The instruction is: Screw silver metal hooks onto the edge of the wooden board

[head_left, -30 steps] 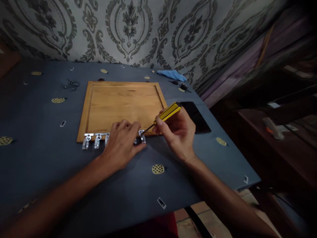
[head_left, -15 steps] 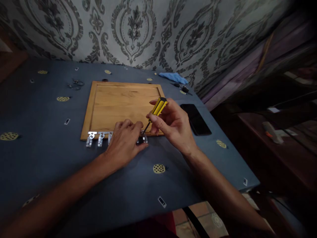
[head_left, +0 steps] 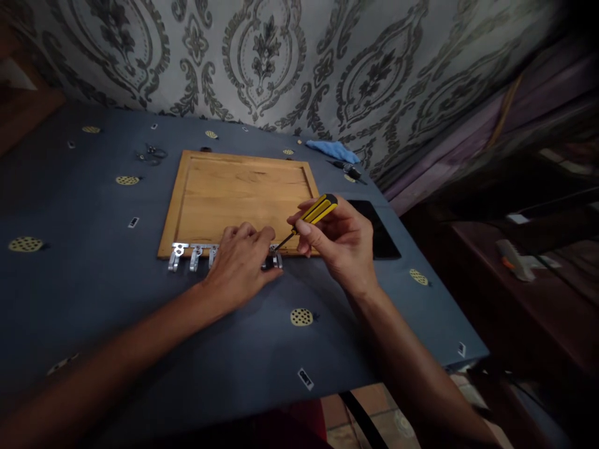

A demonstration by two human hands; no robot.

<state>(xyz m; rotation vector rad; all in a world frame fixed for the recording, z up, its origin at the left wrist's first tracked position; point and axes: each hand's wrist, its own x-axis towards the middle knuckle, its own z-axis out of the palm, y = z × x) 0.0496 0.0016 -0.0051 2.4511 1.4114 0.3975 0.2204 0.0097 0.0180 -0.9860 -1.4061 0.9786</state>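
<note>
A wooden board (head_left: pixel 243 193) with a raised frame lies flat on the table. Along its near edge runs a silver metal hook rail (head_left: pixel 194 257) with several hooks hanging over that edge. My left hand (head_left: pixel 241 262) is laid over the rail, fingers on top and thumb at the near side, holding it against the board and hiding its middle. My right hand (head_left: pixel 349 249) grips a yellow and black screwdriver (head_left: pixel 319 211) by the handle. The screwdriver leans to the right, its tip at the rail's right end beside my left fingers. Whether the tip sits in a screw, I cannot tell.
A black phone (head_left: pixel 386 234) lies right of the board, partly behind my right hand. Farther back are a blue cloth (head_left: pixel 333 151) and a dark tool (head_left: pixel 349 170). Small metal items (head_left: pixel 151 154) lie at back left. The table's right edge (head_left: pixel 442 277) slopes toward me.
The screwdriver leans farther to the right, its handle lower. My right hand has shifted slightly right and down, while my left hand stays on the rail. The whole view has shifted slightly.
</note>
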